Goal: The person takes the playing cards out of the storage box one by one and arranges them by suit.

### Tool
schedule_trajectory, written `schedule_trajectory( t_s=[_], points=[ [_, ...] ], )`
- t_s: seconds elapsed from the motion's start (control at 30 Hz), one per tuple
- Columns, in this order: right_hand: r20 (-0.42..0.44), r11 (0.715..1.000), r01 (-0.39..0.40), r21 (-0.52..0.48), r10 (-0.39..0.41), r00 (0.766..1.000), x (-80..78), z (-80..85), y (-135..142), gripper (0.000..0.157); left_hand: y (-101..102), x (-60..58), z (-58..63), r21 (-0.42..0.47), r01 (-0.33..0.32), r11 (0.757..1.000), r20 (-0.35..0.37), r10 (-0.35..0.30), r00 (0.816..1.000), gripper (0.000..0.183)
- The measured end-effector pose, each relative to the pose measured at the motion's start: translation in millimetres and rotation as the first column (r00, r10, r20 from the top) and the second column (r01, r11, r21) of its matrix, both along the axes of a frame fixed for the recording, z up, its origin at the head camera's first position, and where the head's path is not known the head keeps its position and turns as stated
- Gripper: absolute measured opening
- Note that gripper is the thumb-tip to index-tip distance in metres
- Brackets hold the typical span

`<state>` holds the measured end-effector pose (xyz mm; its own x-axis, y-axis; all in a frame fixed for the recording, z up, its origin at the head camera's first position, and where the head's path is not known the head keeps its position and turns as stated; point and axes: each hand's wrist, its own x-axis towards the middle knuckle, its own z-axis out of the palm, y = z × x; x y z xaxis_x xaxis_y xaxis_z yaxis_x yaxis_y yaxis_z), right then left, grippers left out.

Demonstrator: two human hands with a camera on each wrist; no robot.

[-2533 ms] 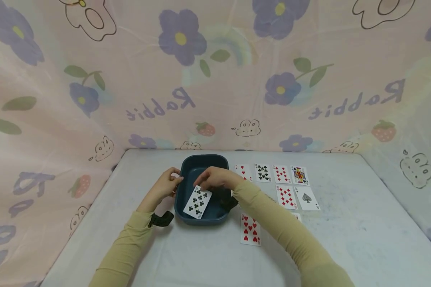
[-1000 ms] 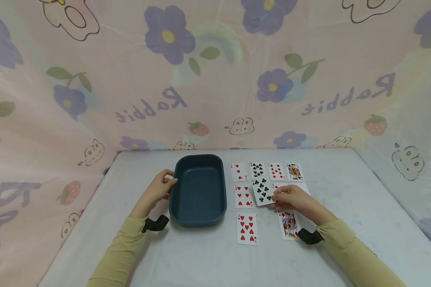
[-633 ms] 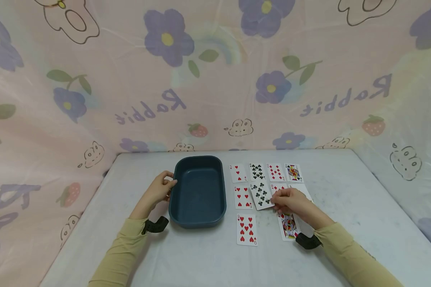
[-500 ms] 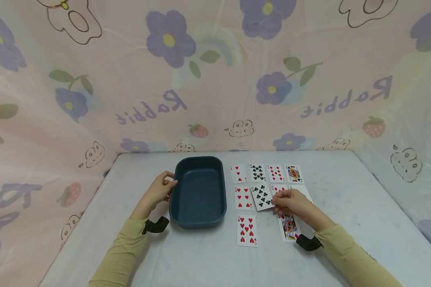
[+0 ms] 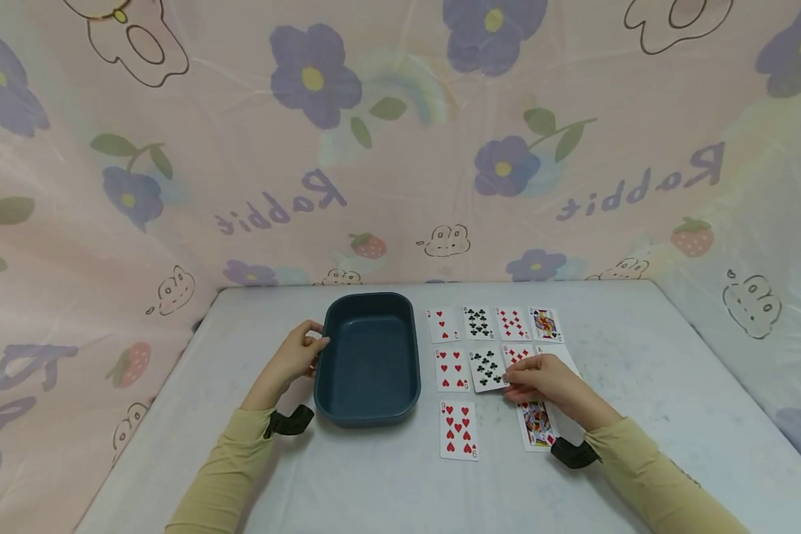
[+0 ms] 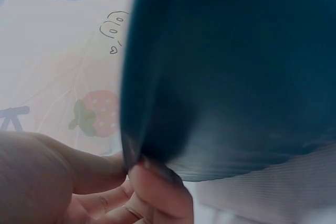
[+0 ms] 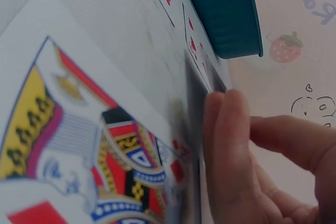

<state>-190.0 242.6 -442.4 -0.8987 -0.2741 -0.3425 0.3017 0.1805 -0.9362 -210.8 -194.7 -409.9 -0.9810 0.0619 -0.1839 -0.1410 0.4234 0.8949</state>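
Observation:
My left hand (image 5: 297,352) pinches the left rim of a deep dark-blue tray (image 5: 367,420). In the left wrist view, thumb and fingers close over the edge of that tray (image 6: 236,77). My right hand (image 5: 544,380) pinches the lower right corner of a clubs playing card (image 5: 486,369), low over the table in the second row. Left of that card lies a hearts card (image 5: 452,370); a diamonds card (image 5: 518,352) on its right is partly hidden by the hand. Below the hand lies a king of diamonds (image 5: 536,426), seen close in the right wrist view (image 7: 121,156).
Along the back row lie a hearts card (image 5: 443,325), another clubs card (image 5: 478,322), a diamonds card (image 5: 512,323) and a jack (image 5: 546,325). Another hearts card (image 5: 459,431) lies in front. A mostly covered card is behind my right hand. Patterned cloth (image 5: 400,148) walls the white table.
My right hand has brought the clubs card out of the tray and over to the second row on the right. Lately the card has turned straighter and come lower. My left hand keeps the tray rim.

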Motion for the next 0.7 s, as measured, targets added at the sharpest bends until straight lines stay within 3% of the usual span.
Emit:
schedule_trajectory(
  t_s=[0.3, 0.57, 0.7],
  points=[
    [-0.010, 1.000, 0.024, 0.007, -0.024, 1.000, 0.9, -2.0, -1.7, 0.029, 0.0, 0.4, 1.7, -0.001, 0.005, 1.000, -0.006, -0.005, 1.000, 0.030],
    [-0.049, 0.996, 0.035, 0.079, -0.031, 0.998, 4.5, 0.2, -3.2, 0.032, -0.8, 0.3, 0.3, 0.000, 0.004, 1.000, -0.006, -0.004, 1.000, 0.031],
    [-0.028, 0.991, 0.063, 0.119, -0.061, 0.998, 5.4, 1.7, -2.8, 0.030, -0.3, 0.8, -0.4, 0.005, 0.002, 1.000, -0.011, -0.002, 1.000, 0.030]
  ],
)
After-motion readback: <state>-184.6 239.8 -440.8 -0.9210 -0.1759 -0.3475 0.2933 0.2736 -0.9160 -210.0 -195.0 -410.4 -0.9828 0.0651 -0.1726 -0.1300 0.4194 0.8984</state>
